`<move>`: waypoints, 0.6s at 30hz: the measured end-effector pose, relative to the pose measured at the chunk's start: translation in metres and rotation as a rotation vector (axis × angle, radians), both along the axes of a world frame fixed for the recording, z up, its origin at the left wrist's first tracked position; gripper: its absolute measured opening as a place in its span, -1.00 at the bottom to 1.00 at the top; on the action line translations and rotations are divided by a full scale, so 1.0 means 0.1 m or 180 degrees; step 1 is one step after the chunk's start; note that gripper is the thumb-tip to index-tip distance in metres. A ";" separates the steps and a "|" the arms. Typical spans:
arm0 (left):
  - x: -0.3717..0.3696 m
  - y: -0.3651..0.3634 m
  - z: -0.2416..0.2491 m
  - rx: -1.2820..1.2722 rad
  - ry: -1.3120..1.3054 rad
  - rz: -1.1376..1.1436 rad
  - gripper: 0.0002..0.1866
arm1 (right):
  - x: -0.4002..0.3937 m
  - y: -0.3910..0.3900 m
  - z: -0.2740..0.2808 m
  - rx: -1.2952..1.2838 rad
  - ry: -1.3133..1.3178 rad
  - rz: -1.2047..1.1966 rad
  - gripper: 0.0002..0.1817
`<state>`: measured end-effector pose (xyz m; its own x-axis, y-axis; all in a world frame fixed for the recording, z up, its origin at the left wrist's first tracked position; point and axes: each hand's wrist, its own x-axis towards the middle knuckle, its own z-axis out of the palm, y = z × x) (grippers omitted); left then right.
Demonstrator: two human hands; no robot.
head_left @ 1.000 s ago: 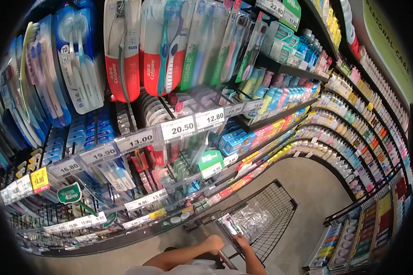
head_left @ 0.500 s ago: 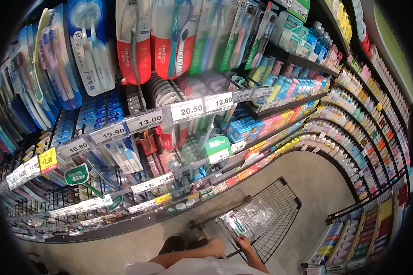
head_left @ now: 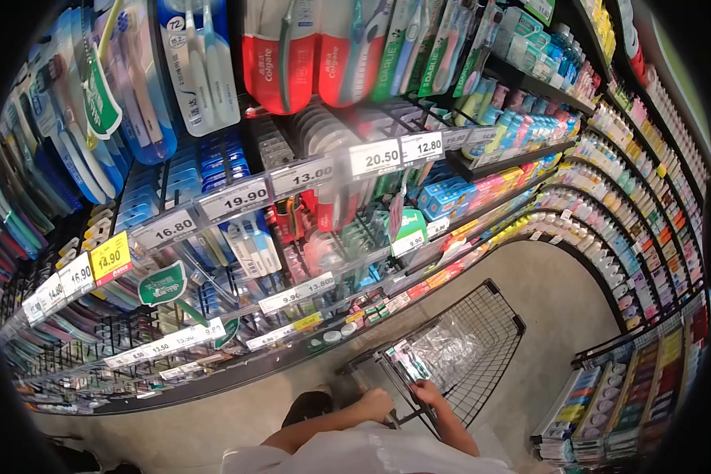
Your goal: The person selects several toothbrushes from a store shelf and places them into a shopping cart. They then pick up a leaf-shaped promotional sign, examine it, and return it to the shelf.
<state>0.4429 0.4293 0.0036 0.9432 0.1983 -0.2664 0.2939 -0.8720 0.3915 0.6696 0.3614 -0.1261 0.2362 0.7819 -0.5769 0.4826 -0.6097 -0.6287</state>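
Observation:
A wire shopping cart [head_left: 482, 371] stands low in front of me, angled to the right. My left hand [head_left: 374, 404] is closed around the bar at its near end. My right hand [head_left: 428, 393] is closed at the cart's rear rim, fingers partly hidden. Just ahead of it, packaged toothbrushes [head_left: 408, 361] lie in the cart. A clear plastic sheet or bag [head_left: 452, 351] covers part of the basket beside them.
Hanging toothbrush packs [head_left: 201, 71] fill the shelf on my left, above a strip of price tags [head_left: 245, 197]. Curved shelves of bottles [head_left: 600, 213] run along the right. A lower rack [head_left: 608, 403] stands at bottom right. Grey floor [head_left: 557, 288] surrounds the cart.
My view has shifted, so the shelf packs and price tags sit further right and appear larger. My right hand has moved up along the cart rim. The left stays at the bar.

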 end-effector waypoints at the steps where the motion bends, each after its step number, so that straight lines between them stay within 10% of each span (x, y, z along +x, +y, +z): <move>1: -0.05 0.02 0.02 -0.0006 -0.0045 -0.0033 -0.83 | 0.05 0.13 0.11 -0.0041 -0.0192 0.0472 -0.64; 3: -0.17 0.06 0.05 -0.0020 -0.0122 -0.0087 -0.84 | 0.32 0.62 0.20 0.0667 -0.1034 0.1899 -0.73; 6: -0.33 0.12 0.14 -0.0045 -0.0080 -0.0080 -0.85 | 0.07 1.77 1.26 0.2439 -0.0433 0.0130 -0.88; 12: -0.57 0.20 0.19 -0.0137 -0.0226 0.0169 -0.87 | -0.63 3.45 3.01 0.3994 0.0688 -0.0140 -0.85; 13: -0.60 0.21 0.16 -0.0167 -0.0270 0.0186 -0.88 | -0.71 3.68 3.02 0.3529 0.3182 -0.0755 -0.82; 16: -0.67 0.31 0.21 -0.0247 -0.0394 0.0254 -0.90 | -0.83 3.93 3.06 0.3821 0.0426 0.0277 -0.46; 18: -0.67 0.36 0.20 -0.0154 -0.0362 0.0227 -0.83 | -0.91 4.00 3.01 0.4078 0.0340 0.0230 -0.42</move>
<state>0.3756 0.4654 0.0234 0.9519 0.2554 -0.1694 0.3057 -0.8297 0.4669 0.5783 0.7612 0.1747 0.1697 0.7983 0.5778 0.4004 0.4799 -0.7806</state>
